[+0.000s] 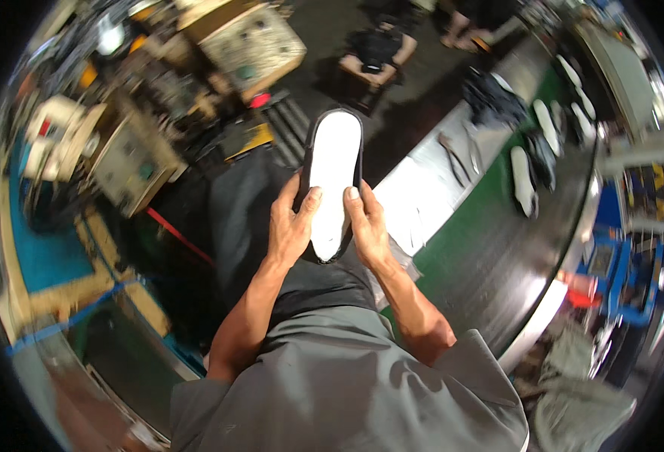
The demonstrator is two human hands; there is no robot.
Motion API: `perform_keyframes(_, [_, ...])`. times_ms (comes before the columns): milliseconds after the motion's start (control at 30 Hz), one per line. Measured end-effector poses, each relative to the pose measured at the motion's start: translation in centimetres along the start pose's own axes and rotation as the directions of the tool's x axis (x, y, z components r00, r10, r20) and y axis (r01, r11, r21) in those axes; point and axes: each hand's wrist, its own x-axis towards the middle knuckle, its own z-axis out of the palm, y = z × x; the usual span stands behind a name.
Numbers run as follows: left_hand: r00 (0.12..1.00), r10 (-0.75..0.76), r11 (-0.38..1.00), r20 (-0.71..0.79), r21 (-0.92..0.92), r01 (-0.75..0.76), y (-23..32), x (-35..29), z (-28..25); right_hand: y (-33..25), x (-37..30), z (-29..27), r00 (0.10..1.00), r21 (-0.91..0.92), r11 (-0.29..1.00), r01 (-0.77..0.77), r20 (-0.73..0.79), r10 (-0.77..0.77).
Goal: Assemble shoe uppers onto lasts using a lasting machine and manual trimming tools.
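Observation:
Between both hands, over my lap, is a dark shoe upper (334,162) with a white, sole-shaped face turned up toward me. Its broad rounded end points away, its narrower end lies near my body. My left hand (293,222) grips its left side, thumb on the white face. On the opposite side my right hand (366,222) holds it the same way, fingers wrapped round the dark edge. The underside and most of the fingers are hidden.
To the right a curved conveyor (490,279) carries several similar white-faced shoe pieces (524,181). Pliers (454,158) lie on a white sheet (415,184) along its near side. Machine boxes (250,49) stand at left. Beyond is a stool (373,71) with dark cloth on it.

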Motion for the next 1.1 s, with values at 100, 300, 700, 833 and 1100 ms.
perform_keyframes(100, [0.975,-0.024,1.0,-0.22,0.005,0.026,-1.3,-2.7,-4.2,0.0,0.8,2.2,0.974,-0.1,0.995,0.014,0.225,0.009])
perform_keyframes(300, [0.95,-0.29,0.672,-0.115,-0.731,0.116,-3.9,-11.1,-8.8,-1.8,-2.0,3.8,0.824,-0.483,0.871,0.087,0.526,0.209])
perform_keyframes(700, [0.992,-0.012,0.999,-0.129,0.043,0.018,1.3,-3.1,-13.2,-2.9,-2.7,5.5,0.805,-0.503,0.821,0.269,0.585,0.095])
perform_keyframes(833, [0.994,-0.036,0.999,-0.108,-0.044,0.031,1.3,-3.4,-12.6,-3.5,0.5,9.2,0.796,-0.352,0.874,0.335,0.602,-0.063])
perform_keyframes(1100, [0.954,0.132,0.968,-0.27,0.244,-0.065,0.6,-4.1,-11.5,-2.6,1.3,10.8,0.814,-0.335,0.902,0.274,0.58,-0.032])
